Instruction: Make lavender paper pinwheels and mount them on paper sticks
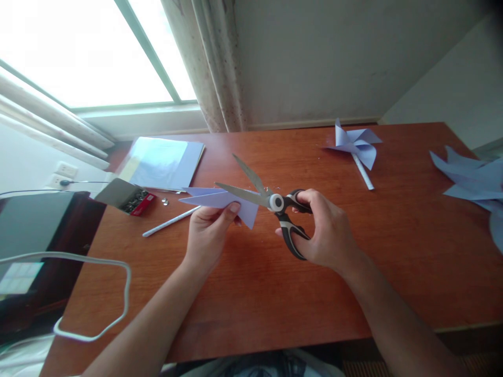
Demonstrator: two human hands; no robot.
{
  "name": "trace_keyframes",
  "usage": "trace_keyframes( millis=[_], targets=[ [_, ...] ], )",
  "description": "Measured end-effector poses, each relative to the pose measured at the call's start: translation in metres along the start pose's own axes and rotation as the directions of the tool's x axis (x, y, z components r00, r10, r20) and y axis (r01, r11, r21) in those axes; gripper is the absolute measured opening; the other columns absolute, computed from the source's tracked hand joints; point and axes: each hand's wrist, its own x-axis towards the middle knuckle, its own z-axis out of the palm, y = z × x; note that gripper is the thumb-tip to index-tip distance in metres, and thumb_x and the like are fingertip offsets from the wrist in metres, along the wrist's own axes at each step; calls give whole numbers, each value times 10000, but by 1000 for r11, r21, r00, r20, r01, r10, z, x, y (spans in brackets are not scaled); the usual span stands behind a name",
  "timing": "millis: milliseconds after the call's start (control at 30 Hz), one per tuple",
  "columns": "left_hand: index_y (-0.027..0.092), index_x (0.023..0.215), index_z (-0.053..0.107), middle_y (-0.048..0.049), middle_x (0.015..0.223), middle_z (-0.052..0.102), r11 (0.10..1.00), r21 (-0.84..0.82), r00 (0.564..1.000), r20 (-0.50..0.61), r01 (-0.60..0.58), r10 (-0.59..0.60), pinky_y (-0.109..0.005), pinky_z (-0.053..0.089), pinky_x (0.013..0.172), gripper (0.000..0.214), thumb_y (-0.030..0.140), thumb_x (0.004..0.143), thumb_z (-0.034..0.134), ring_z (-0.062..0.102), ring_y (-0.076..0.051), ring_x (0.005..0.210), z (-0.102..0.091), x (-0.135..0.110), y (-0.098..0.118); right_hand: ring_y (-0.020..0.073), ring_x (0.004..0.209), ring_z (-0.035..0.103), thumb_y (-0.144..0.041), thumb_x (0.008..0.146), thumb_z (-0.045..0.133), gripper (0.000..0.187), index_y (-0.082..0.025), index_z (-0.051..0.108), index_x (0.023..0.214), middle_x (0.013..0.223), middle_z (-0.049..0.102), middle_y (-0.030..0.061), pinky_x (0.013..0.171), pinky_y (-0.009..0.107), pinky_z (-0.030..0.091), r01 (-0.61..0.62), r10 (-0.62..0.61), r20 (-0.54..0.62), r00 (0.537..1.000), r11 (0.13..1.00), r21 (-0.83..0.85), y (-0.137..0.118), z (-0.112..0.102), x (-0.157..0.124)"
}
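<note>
My left hand pinches a folded piece of pale lilac paper, thumb on top, above the middle of the desk. Pointed flaps of the paper stick out to the left. In my right hand is a pair of scissors with black and grey handles, fingers through the loops. The blades are spread apart and point left; the lower one crosses the paper's upper edge. A white paper stick lies on the desk just left of my left hand. Some of the left fingers are hidden behind the paper.
A paper pinwheel on a white stick lies at the back right. More cut lilac paper is at the right edge. A stack of paper and an open box of small metal pieces stand left. A white cable loops over the desk.
</note>
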Motion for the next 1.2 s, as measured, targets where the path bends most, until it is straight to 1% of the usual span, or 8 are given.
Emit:
trace_keyframes(
  millis=[133, 500, 600, 767, 867, 1033, 1200],
  targets=[
    [193, 672, 746, 4, 614, 679, 1000, 24, 1000, -15, 8, -8, -254, 502, 566, 234, 393, 762, 827, 587, -127, 565, 1, 0, 1, 275, 904, 728, -410, 798, 761, 487, -220, 488, 1153, 1069, 701, 115, 757, 397, 597, -5, 5, -12, 1000, 1000, 5, 0, 0, 0],
    [195, 671, 750, -2, 622, 690, 1000, 23, 999, -29, 13, -13, -250, 498, 560, 229, 392, 746, 840, 588, -127, 568, 2, -1, 2, 290, 920, 724, -422, 811, 744, 467, -221, 485, 1145, 1051, 699, 118, 764, 411, 591, 15, -15, -6, 1000, 999, -34, -1, -1, 1],
    [195, 666, 750, 0, 618, 691, 1000, 25, 1000, -24, -2, 3, -246, 498, 561, 230, 390, 751, 837, 588, -124, 566, 2, -1, 2, 293, 930, 723, -423, 805, 748, 474, -219, 487, 1145, 1061, 700, 119, 771, 418, 592, 12, -12, -6, 1000, 999, -39, -1, -1, 1],
    [186, 649, 742, 0, 606, 687, 994, 102, 999, -31, -41, 45, -238, 489, 554, 240, 381, 760, 830, 590, -124, 565, 2, -2, 5, 291, 932, 728, -401, 807, 747, 475, -214, 485, 1157, 1083, 702, 129, 764, 414, 597, 8, -8, -16, 1000, 1000, -30, 0, -1, 0],
    [182, 639, 732, -3, 601, 681, 990, 132, 998, -37, -39, 44, -248, 492, 552, 264, 398, 764, 820, 592, -132, 561, 2, -2, 6, 291, 925, 731, -391, 806, 744, 462, -220, 488, 1150, 1075, 707, 124, 760, 410, 595, 14, -15, -23, 1000, 999, -34, 0, -1, 0],
    [187, 666, 744, -2, 620, 693, 993, 113, 999, -41, -27, 32, -250, 496, 556, 245, 399, 761, 821, 596, -133, 566, 2, -1, 5, 293, 914, 730, -382, 789, 749, 451, -229, 500, 1133, 1048, 715, 110, 756, 408, 589, 26, -28, -30, 999, 998, -58, 0, -1, 0],
    [194, 683, 755, 0, 635, 708, 995, 100, 999, -46, -23, 28, -244, 504, 565, 226, 394, 768, 819, 603, -128, 567, 2, -1, 3, 281, 885, 731, -337, 775, 752, 448, -230, 506, 1133, 1053, 722, 104, 739, 396, 589, 13, -15, -32, 999, 998, -63, 1, -1, 0]
  ],
)
